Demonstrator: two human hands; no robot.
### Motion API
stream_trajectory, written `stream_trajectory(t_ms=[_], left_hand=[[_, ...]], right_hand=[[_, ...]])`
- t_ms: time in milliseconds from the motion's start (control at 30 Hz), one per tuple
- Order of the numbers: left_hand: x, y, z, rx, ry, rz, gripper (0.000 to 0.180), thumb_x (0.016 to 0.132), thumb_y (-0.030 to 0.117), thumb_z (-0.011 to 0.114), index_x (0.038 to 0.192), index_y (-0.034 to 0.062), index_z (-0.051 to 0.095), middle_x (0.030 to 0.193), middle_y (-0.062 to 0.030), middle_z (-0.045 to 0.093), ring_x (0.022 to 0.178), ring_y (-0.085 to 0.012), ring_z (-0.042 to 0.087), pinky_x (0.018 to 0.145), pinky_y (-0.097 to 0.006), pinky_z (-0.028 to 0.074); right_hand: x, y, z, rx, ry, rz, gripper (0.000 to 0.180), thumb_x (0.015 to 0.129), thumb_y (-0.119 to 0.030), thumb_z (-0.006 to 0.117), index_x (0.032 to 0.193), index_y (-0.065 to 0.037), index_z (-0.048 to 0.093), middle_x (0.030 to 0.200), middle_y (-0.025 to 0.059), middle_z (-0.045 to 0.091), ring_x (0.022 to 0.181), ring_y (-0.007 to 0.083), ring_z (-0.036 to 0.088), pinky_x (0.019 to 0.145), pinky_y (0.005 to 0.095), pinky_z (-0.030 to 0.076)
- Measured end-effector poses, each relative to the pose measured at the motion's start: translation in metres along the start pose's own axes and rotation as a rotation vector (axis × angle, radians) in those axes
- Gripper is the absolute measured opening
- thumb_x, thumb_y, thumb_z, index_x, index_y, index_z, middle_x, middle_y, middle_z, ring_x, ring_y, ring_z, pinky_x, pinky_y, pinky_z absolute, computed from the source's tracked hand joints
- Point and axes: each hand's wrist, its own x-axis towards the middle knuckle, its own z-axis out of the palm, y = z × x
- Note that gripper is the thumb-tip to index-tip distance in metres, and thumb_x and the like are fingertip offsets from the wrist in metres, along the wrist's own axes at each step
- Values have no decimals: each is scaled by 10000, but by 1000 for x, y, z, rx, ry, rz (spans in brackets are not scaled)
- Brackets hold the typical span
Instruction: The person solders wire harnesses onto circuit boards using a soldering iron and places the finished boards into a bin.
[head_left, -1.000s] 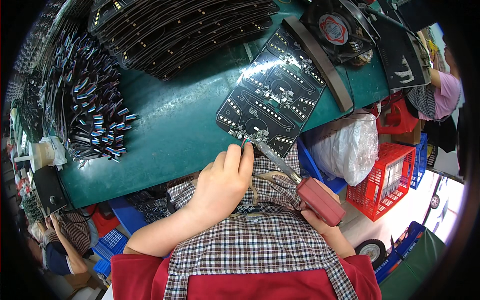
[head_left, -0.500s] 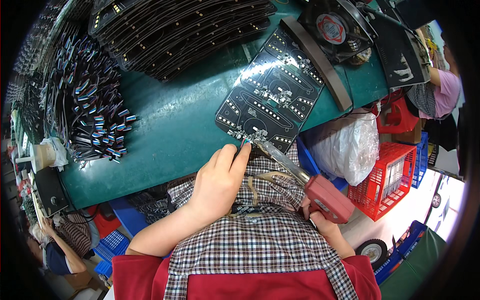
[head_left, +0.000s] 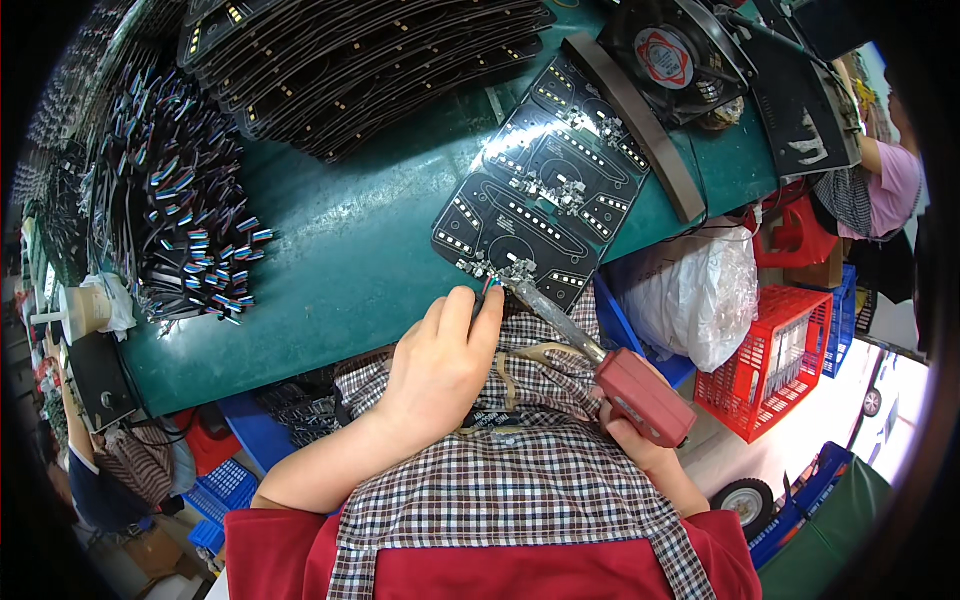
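Note:
My left hand [head_left: 435,360] is closed in a pinch on a thin wire lead [head_left: 489,286], whose coloured ends meet the near edge of a black circuit board panel [head_left: 530,225]. The panel lies slantwise on the green table and carries rows of small pale LEDs and clusters of metal parts. In my right hand [head_left: 640,450] is a soldering gun [head_left: 645,398] with a dark red body. Its long metal shaft slopes up-left, and its tip is beside the wire ends at the board's edge. My fingertips partly hide the lead.
A tall stack of black boards [head_left: 350,80] stands at the back of the table [head_left: 330,270]; bundled wires [head_left: 190,210] are piled left. A brown bar [head_left: 635,125] borders the panel beside a fan [head_left: 665,58]. Right of me are a plastic bag [head_left: 695,290] and red crate [head_left: 730,400]. Co-workers sit both sides.
The soldering gun's body and my right hand have shifted slightly left, with the tip staying near the board's edge. My left hand has barely moved. At far left a co-worker has changed position.

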Motion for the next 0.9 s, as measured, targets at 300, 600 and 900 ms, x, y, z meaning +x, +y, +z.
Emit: stream_trajectory(t_ms=[300, 600, 900], left_hand=[[1, 1, -1, 108, -41, 39, 433, 682, -6, 565, 1115, -26, 561, 877, -100, 477, 731, -223, 551, 601, -314, 485], [1, 1, 0, 128, -39, 72, 454, 664, -8, 568, 1118, -39, 556, 864, -100, 469, 731, -211, 544, 595, -298, 481], [2, -3, 2, 223, -10, 156, 430, 683, 63, 560, 1096, -56, 558, 836, -69, 451, 696, -150, 515, 528, -229, 463]], right_hand=[[-7, 5, -3, 116, -53, 13, 651, 734, -200, 736, 1239, 101, 457, 968, 116, 645, 740, 144, 615, 673, 236, 479], [8, 6, -5, -275, -1, -297, 661, 716, -215, 744, 1233, 91, 467, 1018, 154, 638, 799, 206, 652, 702, 263, 508], [-3, 4, -8, -302, -53, -205, 611, 709, -264, 750, 1153, 91, 526, 1052, 182, 623, 889, 276, 655, 750, 317, 525]])
